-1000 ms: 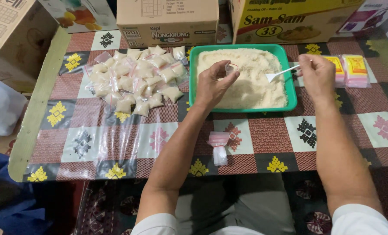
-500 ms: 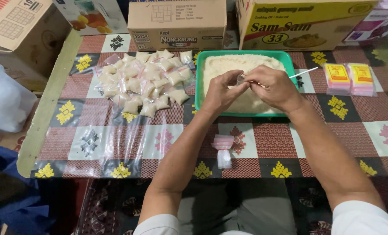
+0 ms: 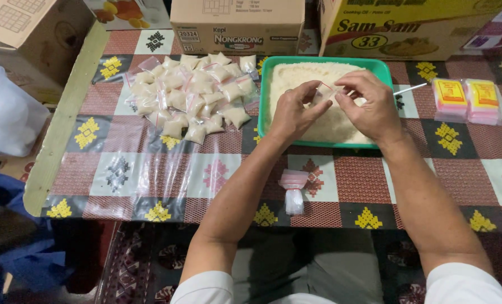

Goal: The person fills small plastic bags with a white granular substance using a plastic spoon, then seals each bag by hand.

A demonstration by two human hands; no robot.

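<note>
Both hands now meet over the green tray (image 3: pixel 268 90), left hand (image 3: pixel 290 115) and right hand (image 3: pixel 374 107) each with grip pinched on a small bag (image 3: pixel 324 93). Many filled bags (image 3: pixel 192 95) are piled; powder (image 3: pixel 296 76) and empty bags (image 3: pixel 293 188) remain.

Home packing spot, low bench (image 3: pixel 374 180) under a checked patterned cloth, cardboard cartons (image 3: pixel 237 22) lined along its far edge, green tray (image 3: pixel 265 84) of white grains, heap of small filled bags (image 3: pixel 192 95), patterned rug (image 3: pixel 144 264) on the floor below

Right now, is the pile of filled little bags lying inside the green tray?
No, the filled bags lie on the tablecloth left of the green tray.
</note>
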